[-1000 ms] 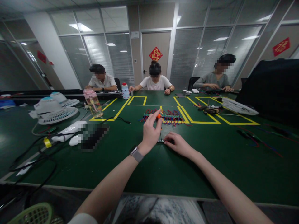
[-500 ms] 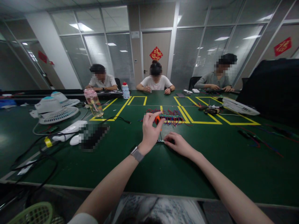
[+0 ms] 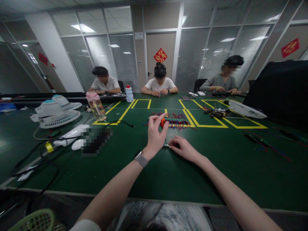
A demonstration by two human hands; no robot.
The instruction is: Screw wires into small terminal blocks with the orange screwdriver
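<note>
My left hand (image 3: 154, 134) is closed around the orange-and-black handle of a screwdriver (image 3: 163, 122), held upright. Its thin dark shaft points down at a small circuit board (image 3: 166, 145) lying on the green table. At the board's right end, the fingertips of my right hand (image 3: 184, 148) pinch its edge against the tabletop. Just beyond my hands lies a row of several circuit boards (image 3: 176, 120) with red and blue wires sticking out.
On the left are white fans (image 3: 56, 114), a pink-lidded bottle (image 3: 96, 105), a white power strip (image 3: 71, 134) and black cables. Hand tools (image 3: 215, 113), a white keyboard (image 3: 246, 108) and loose wired boards (image 3: 261, 141) lie right. Three people sit across the table (image 3: 134, 179).
The screwdriver and my left hand have shifted very slightly; my right hand stays on the board. Across the table, the middle person's hands have come together.
</note>
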